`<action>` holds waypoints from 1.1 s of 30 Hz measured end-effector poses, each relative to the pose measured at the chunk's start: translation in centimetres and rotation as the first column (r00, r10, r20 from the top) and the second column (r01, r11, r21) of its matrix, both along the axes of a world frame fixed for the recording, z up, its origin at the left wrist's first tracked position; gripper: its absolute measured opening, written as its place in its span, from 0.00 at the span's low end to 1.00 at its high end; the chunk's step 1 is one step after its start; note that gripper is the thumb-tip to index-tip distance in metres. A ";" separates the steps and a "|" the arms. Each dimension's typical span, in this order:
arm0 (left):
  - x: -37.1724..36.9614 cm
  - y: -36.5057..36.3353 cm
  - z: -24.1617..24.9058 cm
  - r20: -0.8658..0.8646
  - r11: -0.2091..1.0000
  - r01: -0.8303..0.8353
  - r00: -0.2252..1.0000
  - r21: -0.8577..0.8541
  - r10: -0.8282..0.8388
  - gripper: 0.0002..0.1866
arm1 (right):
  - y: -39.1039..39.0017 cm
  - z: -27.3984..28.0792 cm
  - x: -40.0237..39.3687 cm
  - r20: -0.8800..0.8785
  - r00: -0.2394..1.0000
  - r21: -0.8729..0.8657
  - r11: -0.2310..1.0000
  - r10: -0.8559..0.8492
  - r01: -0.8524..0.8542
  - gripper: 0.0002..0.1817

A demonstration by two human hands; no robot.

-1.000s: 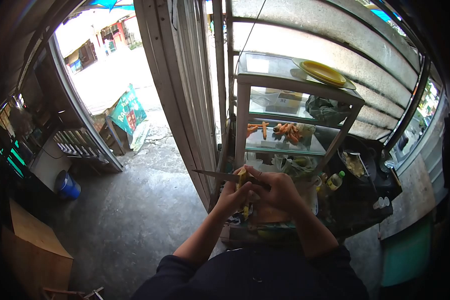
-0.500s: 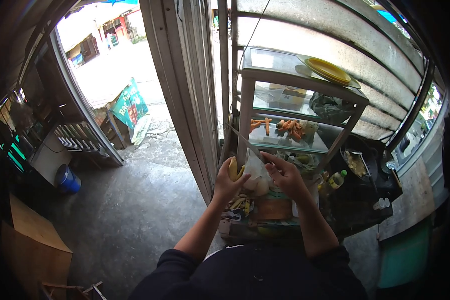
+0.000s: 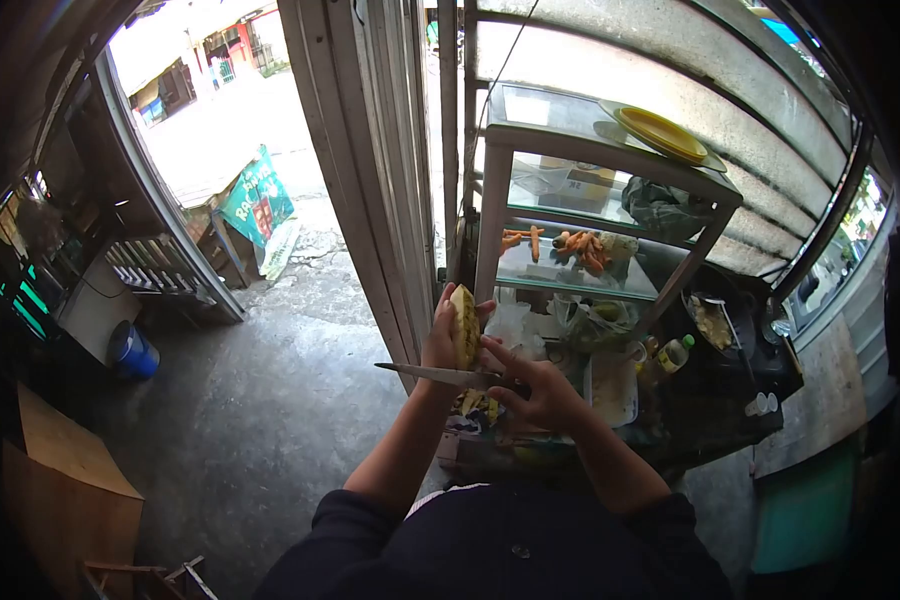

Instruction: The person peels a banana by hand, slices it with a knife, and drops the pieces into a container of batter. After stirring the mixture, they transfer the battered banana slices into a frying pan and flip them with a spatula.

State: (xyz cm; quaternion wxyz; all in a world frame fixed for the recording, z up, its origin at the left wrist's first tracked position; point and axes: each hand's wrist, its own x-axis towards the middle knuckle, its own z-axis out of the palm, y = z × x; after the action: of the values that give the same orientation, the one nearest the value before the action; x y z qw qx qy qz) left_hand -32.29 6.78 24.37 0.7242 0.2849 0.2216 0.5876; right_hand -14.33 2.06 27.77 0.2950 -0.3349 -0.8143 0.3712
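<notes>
My left hand (image 3: pixel 438 342) is closed around a yellow banana (image 3: pixel 465 325) with brownish marks along its side, held nearly upright. In my right hand (image 3: pixel 547 392) is a knife (image 3: pixel 435 376), its blade pointing left and passing across the left wrist in this view. The right index finger reaches toward the lower end of the banana. Below the hands lies a pile of yellow and dark peels (image 3: pixel 476 407), partly covered by the right hand and knife.
A glass display case (image 3: pixel 610 150) with orange food (image 3: pixel 590 250) inside stands ahead. To its right are a bottle (image 3: pixel 673 355), a pan (image 3: pixel 712 325) and small cups (image 3: pixel 760 405). A plastic container (image 3: pixel 610 390) sits by my right forearm. A post (image 3: pixel 360 180) rises at left.
The knife has swung down from pointing up-left to lying level across the left wrist. The left hand has tilted, showing more of the banana, and the right hand has moved down and left.
</notes>
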 end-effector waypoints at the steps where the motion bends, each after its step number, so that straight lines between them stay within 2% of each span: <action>1: 0.7 -0.5 1.1 -0.009 0.996 -0.079 0.997 -0.037 0.079 0.26 | -0.1 0.0 -0.2 0.007 1.000 0.065 0.998 -0.009 0.008 0.39; 2: 1.1 -0.8 1.6 -0.021 0.985 -0.158 0.987 -0.073 0.156 0.25 | -0.2 0.1 -0.3 0.006 1.000 0.063 0.998 -0.008 0.008 0.39; 6: 0.8 -0.3 0.5 0.066 0.986 -0.148 0.986 -0.072 0.153 0.24 | -0.2 0.2 -0.3 0.045 0.999 0.090 0.996 0.008 -0.012 0.39; 11: 0.6 -0.5 0.6 0.164 0.998 -0.037 0.985 -0.053 0.045 0.22 | 0.1 0.1 -0.4 0.037 0.999 0.073 0.997 0.019 -0.022 0.38; 15: 0.3 -0.2 0.1 0.129 0.996 -0.001 0.992 -0.092 0.013 0.23 | 0.1 0.0 -0.5 0.012 1.000 0.137 0.991 0.007 -0.008 0.37; 18: 0.3 -0.1 0.1 0.104 0.999 0.045 0.994 -0.008 -0.044 0.23 | 0.2 0.1 -0.5 0.004 1.000 0.138 0.990 0.013 -0.013 0.37; 22: 0.7 -0.5 1.0 0.201 0.990 0.141 0.970 -0.022 -0.134 0.21 | 0.1 0.4 -0.6 -0.048 0.999 0.133 0.991 0.024 -0.018 0.36; 26: 1.0 -0.5 1.1 0.315 0.978 0.209 0.929 -0.021 -0.192 0.19 | -0.1 0.3 -0.4 -0.006 1.000 0.161 0.987 -0.005 0.006 0.35; 30: 1.4 -0.3 1.0 0.319 0.970 0.243 0.920 -0.010 -0.227 0.20 | -0.4 0.2 -0.3 0.038 0.996 0.279 0.958 -0.087 0.073 0.31; 31: 1.5 -0.4 1.3 0.271 0.975 0.224 0.939 -0.013 -0.212 0.20 | -0.4 0.3 -0.2 0.059 0.992 0.320 0.944 -0.109 0.084 0.30; 33: 1.6 -0.3 1.3 0.222 0.978 0.206 0.955 -0.013 -0.198 0.19 | -1.0 1.1 -0.3 0.082 0.988 0.292 0.951 -0.131 0.102 0.30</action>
State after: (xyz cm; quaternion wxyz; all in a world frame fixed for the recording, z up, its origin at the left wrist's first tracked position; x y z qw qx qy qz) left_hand -30.73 6.45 25.66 0.8055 0.2262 0.1205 0.5343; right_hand -14.60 1.08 28.90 0.3204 -0.3542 -0.8520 0.2142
